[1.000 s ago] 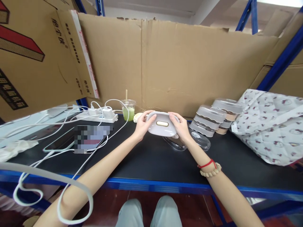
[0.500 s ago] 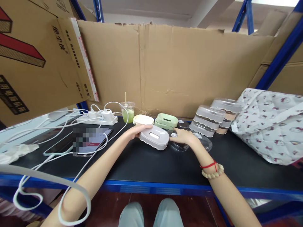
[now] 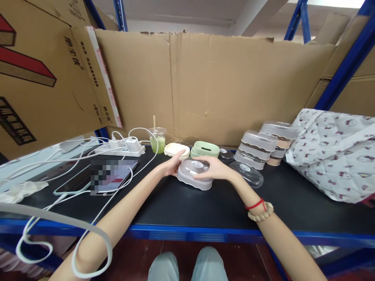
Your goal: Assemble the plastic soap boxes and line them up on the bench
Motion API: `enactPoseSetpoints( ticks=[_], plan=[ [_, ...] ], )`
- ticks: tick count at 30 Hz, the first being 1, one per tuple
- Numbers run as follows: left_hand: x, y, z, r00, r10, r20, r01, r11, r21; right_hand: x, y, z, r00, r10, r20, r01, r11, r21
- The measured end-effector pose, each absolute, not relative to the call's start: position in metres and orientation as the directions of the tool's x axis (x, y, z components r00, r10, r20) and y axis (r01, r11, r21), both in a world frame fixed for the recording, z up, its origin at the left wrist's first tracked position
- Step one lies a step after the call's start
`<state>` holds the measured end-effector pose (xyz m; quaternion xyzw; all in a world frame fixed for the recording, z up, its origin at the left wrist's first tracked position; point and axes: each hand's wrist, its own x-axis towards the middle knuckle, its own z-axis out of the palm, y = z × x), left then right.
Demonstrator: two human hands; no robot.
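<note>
My right hand [image 3: 215, 168] is wrapped over a clear oval lid [image 3: 197, 165] with a round white label. That lid sits on top of a pale grey oval box [image 3: 195, 182]. At the box's left end, my left hand [image 3: 172, 166] grips its side, thumb up and the other fingers partly hidden. Behind are green oval trays [image 3: 205, 148] and cream trays [image 3: 177, 150]. Another clear lid [image 3: 247, 174] lies on the black table to the right, and a smaller dark-looking lid [image 3: 226, 155] is near the green trays.
Stacked lidded boxes [image 3: 258, 146] stand at the right beside a patterned quilted bag [image 3: 336, 156]. A cup of green drink [image 3: 158, 143], a power strip [image 3: 120, 150], loose white cables and a tablet [image 3: 117, 175] are on the left. Cardboard [image 3: 205, 86] walls the back.
My right hand has picked up a clear lid from the table and brought it left onto the grey box. The left hand still holds the box's left end.
</note>
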<state>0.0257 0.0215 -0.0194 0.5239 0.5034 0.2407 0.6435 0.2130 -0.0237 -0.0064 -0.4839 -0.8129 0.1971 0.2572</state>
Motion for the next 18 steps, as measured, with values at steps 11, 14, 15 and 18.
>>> enactPoseSetpoints(
  ticks=[11, 14, 15, 18],
  plan=[
    [0.029, 0.021, -0.023, 0.360, 0.873, -0.328, 0.213, 0.265, 0.940, 0.202, -0.025, -0.016, -0.352, 0.920, 0.172, 0.692, 0.379, -0.614],
    [0.028, 0.022, -0.024, 0.338, 0.876, -0.344, 0.201, 0.290, 0.936, 0.200, -0.028, -0.015, -0.387, 0.913, 0.126, 0.706, 0.382, -0.597],
    [0.028, 0.023, -0.025, 0.334, 0.876, -0.347, 0.195, 0.296, 0.935, 0.199, -0.029, -0.014, -0.390, 0.915, 0.104, 0.725, 0.375, -0.578],
    [0.029, 0.025, -0.027, 0.326, 0.882, -0.341, 0.163, 0.303, 0.939, 0.194, -0.036, -0.011, -0.348, 0.937, 0.039, 0.814, 0.322, -0.483]
  ],
)
